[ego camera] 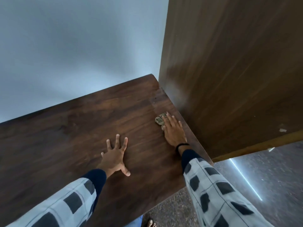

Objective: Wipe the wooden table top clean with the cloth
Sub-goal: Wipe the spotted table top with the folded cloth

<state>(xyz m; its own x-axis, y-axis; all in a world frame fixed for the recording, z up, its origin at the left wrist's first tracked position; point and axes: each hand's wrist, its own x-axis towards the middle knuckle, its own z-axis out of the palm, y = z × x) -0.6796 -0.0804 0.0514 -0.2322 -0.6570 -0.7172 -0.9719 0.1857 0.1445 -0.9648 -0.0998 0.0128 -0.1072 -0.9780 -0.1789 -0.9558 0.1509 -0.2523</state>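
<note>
Nearest the camera, a bare foot (150, 223) stands on a speckled, stone-like floor (172, 208), which carries a thin bright streak of light on the right. Two sleeves reach forward, the left sleeve (65, 202) and the right sleeve (213, 185). Both are of pale grey fabric printed with dark, rough-edged squares and thin lines, and each ends in a plain navy cuff.

The left hand (115, 157) lies palm down on the worktop (65, 128), a dark brown wooden slab with long streaky grain and a dull sheen. Its fingers are straight and spread wide, thumb angled out to the side, holding nothing.

Further on, the right hand (173, 131) has a thin black band (181, 145) round the wrist. It presses flat on the cloth (159, 120), fingers straight and close together. The cloth is a small, crumpled, mottled greenish-tan wad, mostly covered by the fingers. It sits on the worktop close to the right edge, just beside the tall panel (229, 71).

That panel is smooth, lighter brown wood with fine grain, rising upright from the worktop's right side. Beyond the far edge stands a plain, pale blue-grey wall (73, 46).
</note>
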